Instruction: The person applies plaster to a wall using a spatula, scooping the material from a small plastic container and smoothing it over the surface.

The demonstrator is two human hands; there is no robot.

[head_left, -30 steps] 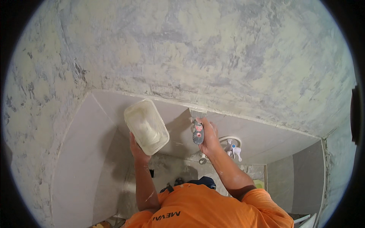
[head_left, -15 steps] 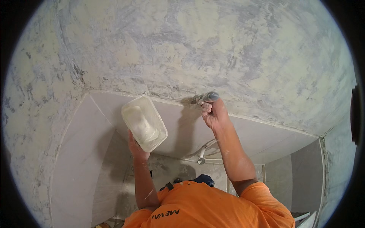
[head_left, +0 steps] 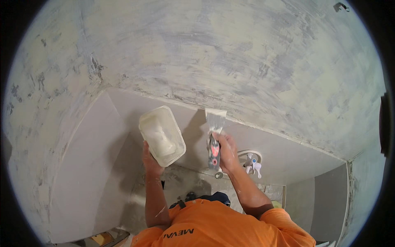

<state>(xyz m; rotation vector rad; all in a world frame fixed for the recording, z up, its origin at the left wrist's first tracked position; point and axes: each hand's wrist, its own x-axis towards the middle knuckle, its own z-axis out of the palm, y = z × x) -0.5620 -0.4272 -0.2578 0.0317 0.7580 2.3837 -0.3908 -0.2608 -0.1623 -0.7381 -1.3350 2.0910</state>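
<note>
My left hand (head_left: 151,160) grips a pale rectangular plastic tub (head_left: 165,154) by its near side. White filler paste (head_left: 157,132) lies inside, smeared along the bottom. In my right hand (head_left: 227,151) is a putty knife (head_left: 216,120), fingers wrapped round its dark handle with a pinkish-red patch. Its broad metal blade points away from me and carries whitish paste at the tip. The blade tip lies near the joint between the panelling and the patchy wall; whether it touches I cannot tell. The tub sits left of the knife, apart from it.
Ahead rises a wall (head_left: 230,61) with blotchy filler coats. Smooth grey panels (head_left: 94,156) meet it along a pale joint. A white round fixture with a tap-like part (head_left: 251,161) is right of my right forearm. A small fitting (head_left: 341,7) sticks out at the upper right.
My right hand has come down and toward me from the wall joint, turning the putty knife so its blade shows. The tub has shifted slightly right. The head view has tilted a little.
</note>
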